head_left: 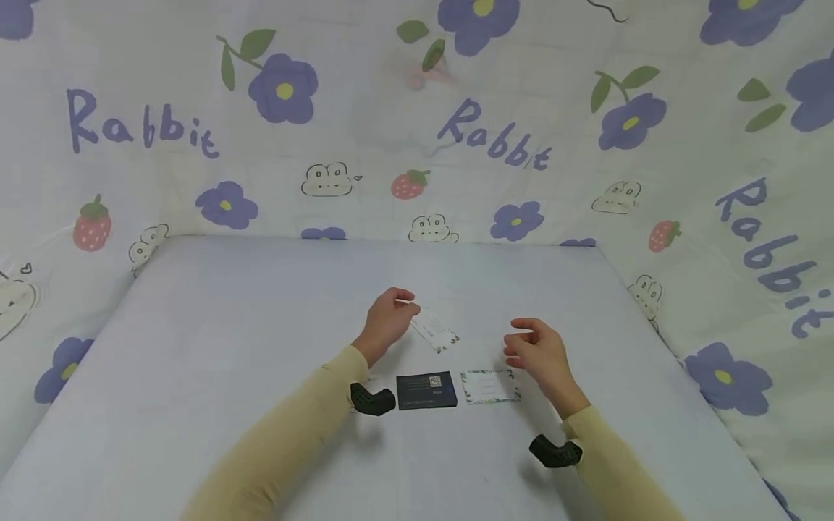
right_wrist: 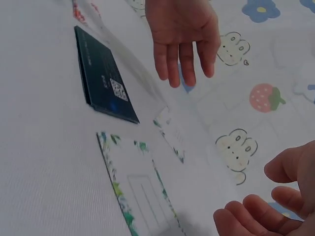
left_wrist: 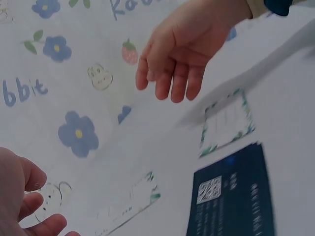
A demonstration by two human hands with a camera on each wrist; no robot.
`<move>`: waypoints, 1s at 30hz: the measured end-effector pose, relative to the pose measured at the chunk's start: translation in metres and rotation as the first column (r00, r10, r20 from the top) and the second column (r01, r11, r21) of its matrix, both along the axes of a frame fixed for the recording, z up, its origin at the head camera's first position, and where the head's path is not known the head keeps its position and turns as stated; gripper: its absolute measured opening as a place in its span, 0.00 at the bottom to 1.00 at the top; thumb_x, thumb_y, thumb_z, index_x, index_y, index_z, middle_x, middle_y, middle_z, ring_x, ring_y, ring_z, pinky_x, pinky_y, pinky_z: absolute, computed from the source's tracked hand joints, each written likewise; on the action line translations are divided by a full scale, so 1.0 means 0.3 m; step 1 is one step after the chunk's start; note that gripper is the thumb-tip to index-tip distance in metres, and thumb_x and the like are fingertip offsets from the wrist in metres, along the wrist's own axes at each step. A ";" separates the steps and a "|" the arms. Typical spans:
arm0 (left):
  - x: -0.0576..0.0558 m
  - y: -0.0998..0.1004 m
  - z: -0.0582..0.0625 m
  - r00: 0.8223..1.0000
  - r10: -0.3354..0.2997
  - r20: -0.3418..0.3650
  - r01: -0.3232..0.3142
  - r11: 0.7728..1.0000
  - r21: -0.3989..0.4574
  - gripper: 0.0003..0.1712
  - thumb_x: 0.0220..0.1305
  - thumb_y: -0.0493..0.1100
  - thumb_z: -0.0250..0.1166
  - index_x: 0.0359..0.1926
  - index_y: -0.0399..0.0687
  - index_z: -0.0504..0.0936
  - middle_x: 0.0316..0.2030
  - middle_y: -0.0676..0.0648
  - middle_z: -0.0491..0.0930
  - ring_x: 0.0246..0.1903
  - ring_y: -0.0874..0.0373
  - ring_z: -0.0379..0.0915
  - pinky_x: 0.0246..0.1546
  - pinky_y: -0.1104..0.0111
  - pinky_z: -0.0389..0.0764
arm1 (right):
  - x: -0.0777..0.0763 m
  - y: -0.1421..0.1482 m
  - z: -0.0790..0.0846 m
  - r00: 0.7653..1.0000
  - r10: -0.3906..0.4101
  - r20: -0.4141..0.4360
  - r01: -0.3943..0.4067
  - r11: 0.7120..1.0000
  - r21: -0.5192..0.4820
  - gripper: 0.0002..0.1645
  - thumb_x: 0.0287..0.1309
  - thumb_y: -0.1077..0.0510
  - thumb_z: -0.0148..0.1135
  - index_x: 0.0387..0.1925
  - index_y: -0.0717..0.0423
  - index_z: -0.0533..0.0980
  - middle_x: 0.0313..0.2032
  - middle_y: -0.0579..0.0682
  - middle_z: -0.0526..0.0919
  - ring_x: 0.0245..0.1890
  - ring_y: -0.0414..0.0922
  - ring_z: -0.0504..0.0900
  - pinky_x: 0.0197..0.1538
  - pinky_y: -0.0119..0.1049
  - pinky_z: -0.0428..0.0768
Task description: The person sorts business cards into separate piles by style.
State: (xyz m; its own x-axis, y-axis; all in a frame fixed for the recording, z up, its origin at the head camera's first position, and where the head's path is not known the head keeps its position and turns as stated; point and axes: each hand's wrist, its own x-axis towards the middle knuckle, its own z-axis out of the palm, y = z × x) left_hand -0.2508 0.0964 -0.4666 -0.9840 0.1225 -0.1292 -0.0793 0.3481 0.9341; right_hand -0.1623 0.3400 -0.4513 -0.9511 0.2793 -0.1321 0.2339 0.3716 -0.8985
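My left hand (head_left: 387, 323) hovers over the table with relaxed fingers and holds nothing. Just beyond its fingertips in the head view, a white card with leafy corners (head_left: 438, 333) lies aslant; the right wrist view shows a gap between them. My right hand (head_left: 541, 356), loosely bent and without anything in it, hangs above a white card with a green leaf border (head_left: 491, 388). Between the two arms lies a thick dark blue stack of cards (head_left: 426, 391) with a QR code on top. A white card with red print (right_wrist: 87, 12) is mostly hidden by the left wrist in the head view.
A white cloth covers the table (head_left: 260, 289). Behind and at the sides hangs a curtain (head_left: 365, 94) with flowers, strawberries and "Rabbit" lettering. A black wrist device (head_left: 373, 399) sits on the left sleeve, another black device (head_left: 555, 452) on the right.
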 end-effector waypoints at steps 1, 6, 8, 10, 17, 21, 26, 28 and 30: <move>-0.017 -0.008 -0.005 1.000 0.010 0.005 -0.010 1.000 -0.005 0.18 0.66 0.47 0.59 0.55 0.49 0.76 0.51 0.46 0.78 0.50 0.51 0.75 0.49 0.58 0.75 | -0.018 -0.020 0.000 1.000 0.001 0.008 -0.001 1.000 -0.024 0.27 0.63 0.59 0.59 0.62 0.62 0.68 0.45 0.59 0.79 0.38 0.48 0.85 0.38 0.34 0.85; -0.075 -0.028 -0.034 0.999 0.048 0.021 -0.047 0.998 -0.046 0.17 0.66 0.47 0.58 0.54 0.48 0.76 0.50 0.45 0.78 0.46 0.52 0.75 0.45 0.61 0.76 | -0.079 -0.137 -0.007 0.999 0.020 0.036 -0.017 0.997 -0.075 0.26 0.63 0.57 0.59 0.61 0.60 0.69 0.47 0.61 0.80 0.43 0.56 0.85 0.40 0.37 0.85; -0.086 -0.035 -0.042 0.998 0.055 0.016 -0.054 0.997 -0.054 0.18 0.66 0.47 0.57 0.55 0.47 0.76 0.50 0.45 0.78 0.45 0.52 0.75 0.45 0.61 0.75 | -0.087 -0.185 -0.019 0.998 0.034 0.044 -0.030 0.996 -0.083 0.26 0.63 0.58 0.60 0.61 0.60 0.69 0.47 0.61 0.80 0.42 0.55 0.85 0.39 0.37 0.85; -0.097 -0.041 -0.047 0.998 0.062 0.005 -0.061 0.997 -0.055 0.19 0.65 0.47 0.57 0.54 0.46 0.76 0.50 0.44 0.78 0.46 0.51 0.75 0.47 0.61 0.75 | -0.093 -0.224 -0.041 0.997 0.045 0.058 -0.039 0.994 -0.100 0.26 0.62 0.58 0.61 0.60 0.60 0.70 0.46 0.61 0.81 0.39 0.53 0.86 0.39 0.37 0.85; -0.117 -0.018 -0.054 1.000 -0.013 0.004 0.013 0.998 -0.055 0.19 0.66 0.47 0.59 0.56 0.47 0.75 0.52 0.44 0.78 0.51 0.49 0.74 0.52 0.57 0.74 | -0.103 -0.279 -0.093 0.994 0.017 0.106 0.005 0.978 -0.208 0.26 0.61 0.58 0.61 0.60 0.59 0.70 0.47 0.60 0.80 0.34 0.46 0.87 0.39 0.36 0.85; -0.107 0.015 -0.049 0.997 -0.073 -0.004 0.073 0.994 -0.076 0.20 0.66 0.48 0.60 0.57 0.47 0.75 0.51 0.44 0.78 0.51 0.49 0.74 0.51 0.57 0.75 | -0.101 -0.265 -0.077 0.996 -0.019 0.091 0.042 0.964 -0.264 0.27 0.61 0.59 0.60 0.61 0.61 0.69 0.48 0.61 0.79 0.35 0.47 0.88 0.39 0.35 0.85; -0.088 0.043 -0.052 0.997 -0.082 0.003 0.082 0.995 -0.062 0.21 0.66 0.49 0.61 0.57 0.47 0.75 0.51 0.45 0.79 0.50 0.50 0.75 0.48 0.58 0.76 | -0.100 -0.231 -0.061 0.994 -0.047 0.096 0.076 0.945 -0.318 0.29 0.61 0.60 0.59 0.62 0.62 0.67 0.50 0.62 0.77 0.34 0.45 0.87 0.40 0.34 0.84; -0.079 0.050 -0.053 0.998 -0.067 0.010 0.068 0.997 -0.045 0.21 0.66 0.49 0.61 0.57 0.47 0.75 0.50 0.44 0.79 0.50 0.50 0.75 0.48 0.58 0.76 | -0.100 -0.218 -0.058 0.993 -0.054 0.101 0.086 0.934 -0.348 0.29 0.61 0.61 0.59 0.63 0.63 0.66 0.51 0.63 0.76 0.34 0.44 0.87 0.41 0.33 0.84; -0.070 0.055 -0.053 0.999 -0.048 0.019 0.048 0.998 -0.031 0.21 0.66 0.49 0.61 0.57 0.47 0.75 0.51 0.44 0.79 0.50 0.49 0.76 0.48 0.58 0.76 | -0.100 -0.208 -0.057 0.993 -0.058 0.105 0.094 0.922 -0.376 0.29 0.62 0.61 0.58 0.63 0.64 0.66 0.54 0.64 0.76 0.34 0.43 0.86 0.41 0.33 0.84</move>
